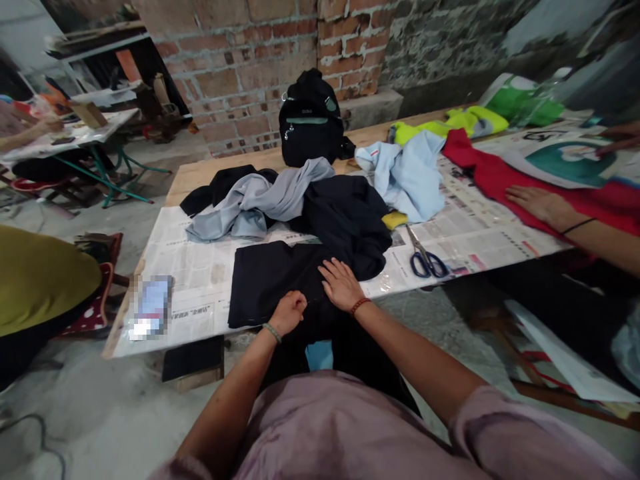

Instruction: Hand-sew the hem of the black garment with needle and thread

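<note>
A dark piece of cloth (265,273) lies folded flat at the front edge of the table, straight ahead of me. My left hand (289,313) is over its near edge with the fingers curled into a pinch; anything between them is too small or hidden to make out. My right hand (342,285) rests palm down on the dark cloth's right part, fingers stretched out. Just behind it is a crumpled dark garment (345,217). Scissors with blue handles (425,259) lie to the right of that garment, blades pointing away from me.
Newspaper covers the table (187,293). A phone (151,307) is at left, a grey garment (285,193) and black backpack (311,123) behind, a light blue garment (415,177) at right. Another person's hand (543,205) presses red cloth (493,177) beside an iron (570,163).
</note>
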Demonstrator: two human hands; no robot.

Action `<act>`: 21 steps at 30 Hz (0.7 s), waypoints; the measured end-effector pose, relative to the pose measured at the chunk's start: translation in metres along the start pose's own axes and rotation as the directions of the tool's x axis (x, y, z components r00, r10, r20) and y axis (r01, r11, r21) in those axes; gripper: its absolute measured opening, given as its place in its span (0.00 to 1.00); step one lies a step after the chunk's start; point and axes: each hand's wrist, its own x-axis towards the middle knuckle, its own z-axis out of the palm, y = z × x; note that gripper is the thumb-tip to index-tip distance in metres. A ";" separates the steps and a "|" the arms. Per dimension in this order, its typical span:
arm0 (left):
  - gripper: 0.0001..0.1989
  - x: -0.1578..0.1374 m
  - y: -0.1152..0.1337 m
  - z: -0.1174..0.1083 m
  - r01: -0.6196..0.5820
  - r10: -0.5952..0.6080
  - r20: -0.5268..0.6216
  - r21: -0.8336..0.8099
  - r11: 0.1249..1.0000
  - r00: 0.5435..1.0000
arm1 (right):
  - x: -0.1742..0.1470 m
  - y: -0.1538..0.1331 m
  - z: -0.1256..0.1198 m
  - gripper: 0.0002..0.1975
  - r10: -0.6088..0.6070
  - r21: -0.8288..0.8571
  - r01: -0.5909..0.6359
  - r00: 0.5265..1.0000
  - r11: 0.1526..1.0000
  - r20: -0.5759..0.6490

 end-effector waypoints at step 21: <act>0.13 -0.026 -0.010 -0.013 0.049 0.046 0.123 -0.672 0.739 0.991 | 0.000 0.000 0.001 0.21 -0.002 -0.004 0.002 1.000 1.000 -0.022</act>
